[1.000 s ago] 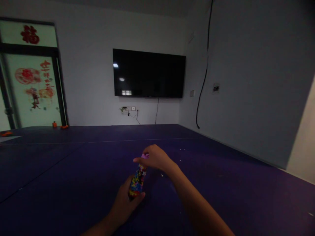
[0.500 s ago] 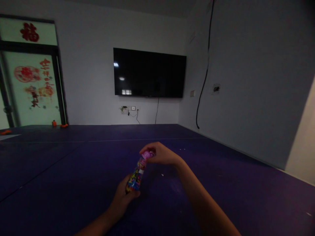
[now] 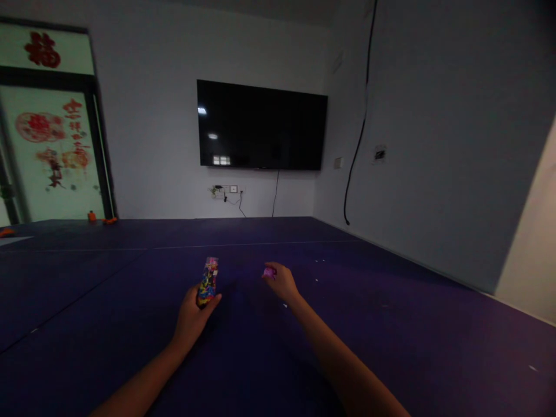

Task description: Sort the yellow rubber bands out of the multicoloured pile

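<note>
An open tube of coloured bits was held upright, its cap held apart.

The slim clear plastic tube packed with multicoloured pieces (image 3: 209, 281) was gripped low by the left hand (image 3: 192, 315) above the dark purple floor mat (image 3: 391, 324); the small pink cap (image 3: 270, 271) was pinched in the right hand (image 3: 282, 282). With the top uncovered, any tilt could likely have spilled pieces that would be hard to find on the dim mat.

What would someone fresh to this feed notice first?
Probably the two hands low in the middle, over the dark purple floor mat. The left hand grips an upright tube of multicoloured bits, and the right hand, held apart from it, pinches a small pink cap. Behind them a large black TV hangs on the white far wall, with red paper decorations on the glass door at the left.
</note>
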`<state>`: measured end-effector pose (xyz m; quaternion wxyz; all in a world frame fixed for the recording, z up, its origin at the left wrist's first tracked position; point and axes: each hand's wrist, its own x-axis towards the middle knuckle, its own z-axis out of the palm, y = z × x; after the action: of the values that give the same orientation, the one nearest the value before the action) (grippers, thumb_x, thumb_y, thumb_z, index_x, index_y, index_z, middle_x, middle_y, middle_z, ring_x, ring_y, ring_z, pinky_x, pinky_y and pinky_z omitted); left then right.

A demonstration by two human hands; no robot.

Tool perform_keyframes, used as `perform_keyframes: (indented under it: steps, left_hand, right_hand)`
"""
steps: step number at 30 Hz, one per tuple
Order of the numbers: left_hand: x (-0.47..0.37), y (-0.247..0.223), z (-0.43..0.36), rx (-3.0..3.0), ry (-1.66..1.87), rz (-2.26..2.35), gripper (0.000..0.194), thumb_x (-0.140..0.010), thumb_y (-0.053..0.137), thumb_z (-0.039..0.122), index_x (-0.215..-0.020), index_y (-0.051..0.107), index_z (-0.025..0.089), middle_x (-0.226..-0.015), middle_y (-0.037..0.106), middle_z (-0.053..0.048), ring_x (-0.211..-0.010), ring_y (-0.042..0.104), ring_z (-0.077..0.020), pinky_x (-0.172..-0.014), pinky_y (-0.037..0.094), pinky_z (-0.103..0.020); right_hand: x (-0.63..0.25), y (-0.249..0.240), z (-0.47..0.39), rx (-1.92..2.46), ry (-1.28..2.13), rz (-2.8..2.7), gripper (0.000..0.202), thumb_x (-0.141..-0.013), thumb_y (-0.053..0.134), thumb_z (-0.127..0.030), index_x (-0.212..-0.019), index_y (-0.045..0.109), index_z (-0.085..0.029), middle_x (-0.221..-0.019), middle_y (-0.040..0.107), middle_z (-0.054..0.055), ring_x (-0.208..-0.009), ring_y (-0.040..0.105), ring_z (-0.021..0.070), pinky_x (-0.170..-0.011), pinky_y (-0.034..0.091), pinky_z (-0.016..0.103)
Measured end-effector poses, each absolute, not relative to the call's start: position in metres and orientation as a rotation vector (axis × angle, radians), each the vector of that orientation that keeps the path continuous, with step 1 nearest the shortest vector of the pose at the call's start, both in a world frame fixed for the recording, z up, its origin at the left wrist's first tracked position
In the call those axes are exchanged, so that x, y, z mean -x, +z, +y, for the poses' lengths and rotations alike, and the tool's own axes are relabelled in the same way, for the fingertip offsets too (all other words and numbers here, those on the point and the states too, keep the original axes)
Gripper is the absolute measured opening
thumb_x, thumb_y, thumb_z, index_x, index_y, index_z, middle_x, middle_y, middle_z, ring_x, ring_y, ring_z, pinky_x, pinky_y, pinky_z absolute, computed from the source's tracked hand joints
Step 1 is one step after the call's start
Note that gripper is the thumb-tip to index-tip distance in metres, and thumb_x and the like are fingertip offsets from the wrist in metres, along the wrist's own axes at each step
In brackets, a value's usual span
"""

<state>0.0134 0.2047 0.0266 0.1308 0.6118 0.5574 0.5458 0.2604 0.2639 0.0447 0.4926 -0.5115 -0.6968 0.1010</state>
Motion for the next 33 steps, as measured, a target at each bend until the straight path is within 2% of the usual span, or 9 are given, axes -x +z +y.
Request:
perform_keyframes:
  steps: [7,13,19,23,27,30,33]
  left_hand:
    - [-0.019,0.021,0.206,-1.838,1.574,1.620,0.061,-0.064,0.059,0.056,-0.108,0.052,0.014,-0.099,0.063,-0.011,-0.088,0.062,-0.0274,-0.078,0.048,-0.041]
    - [-0.018,0.022,0.204,-1.908,1.525,1.617,0.058,-0.067,0.060,0.054,-0.109,0.052,0.015,-0.097,0.064,-0.011,-0.085,0.064,-0.0268,-0.073,0.050,-0.039]
    - [-0.018,0.020,0.205,-1.956,1.528,1.594,0.055,-0.066,0.061,0.050,-0.108,0.053,0.016,-0.099,0.065,-0.011,-0.088,0.063,-0.0273,-0.077,0.049,-0.040]
    - [-0.019,0.022,0.203,-1.967,1.510,1.602,0.054,-0.067,0.061,0.048,-0.109,0.053,0.015,-0.101,0.064,-0.012,-0.090,0.062,-0.0277,-0.080,0.048,-0.042]
    - [-0.019,0.023,0.203,-1.957,1.539,1.579,0.053,-0.065,0.062,0.047,-0.106,0.055,0.015,-0.100,0.065,-0.011,-0.089,0.063,-0.0271,-0.080,0.048,-0.041]
    - [-0.019,0.022,0.204,-1.942,1.560,1.565,0.053,-0.063,0.064,0.046,-0.106,0.056,0.016,-0.099,0.066,-0.011,-0.089,0.063,-0.0274,-0.078,0.049,-0.040]
    - [-0.017,0.021,0.205,-1.965,1.541,1.560,0.050,-0.065,0.063,0.041,-0.107,0.055,0.016,-0.099,0.065,-0.010,-0.091,0.063,-0.0273,-0.079,0.049,-0.039]
  right_hand:
    - [-0.267,0.001,0.271,1.210,0.148,-1.650,0.040,-0.072,0.059,-0.018,-0.112,0.060,-0.018,-0.101,0.064,0.008,-0.094,0.060,0.0195,-0.088,0.045,0.034]
    - [-0.271,0.002,0.268,1.297,0.140,-1.673,0.042,-0.074,0.055,-0.018,-0.116,0.057,-0.017,-0.104,0.063,0.008,-0.097,0.059,0.0207,-0.088,0.045,0.034]
    - [-0.270,0.009,0.259,1.466,0.138,-1.656,0.044,-0.075,0.050,-0.017,-0.119,0.055,-0.014,-0.096,0.066,0.010,-0.087,0.062,0.0212,-0.080,0.046,0.031]
    - [-0.270,0.009,0.257,1.481,0.089,-1.641,0.044,-0.075,0.049,-0.015,-0.118,0.056,-0.017,-0.102,0.065,0.010,-0.096,0.061,0.0225,-0.085,0.044,0.031]
    - [-0.269,0.010,0.257,1.471,0.074,-1.689,0.046,-0.074,0.048,-0.013,-0.120,0.055,-0.013,-0.107,0.063,0.013,-0.103,0.058,0.0238,-0.089,0.044,0.035]
    - [-0.264,0.016,0.254,1.412,-0.031,-1.760,0.047,-0.074,0.047,-0.011,-0.121,0.054,-0.012,-0.116,0.059,0.014,-0.111,0.053,0.0242,-0.095,0.041,0.038]
    - [-0.253,0.027,0.246,1.328,-0.163,-1.825,0.050,-0.076,0.046,-0.009,-0.125,0.050,-0.017,-0.127,0.051,0.013,-0.120,0.045,0.0245,-0.100,0.036,0.043]
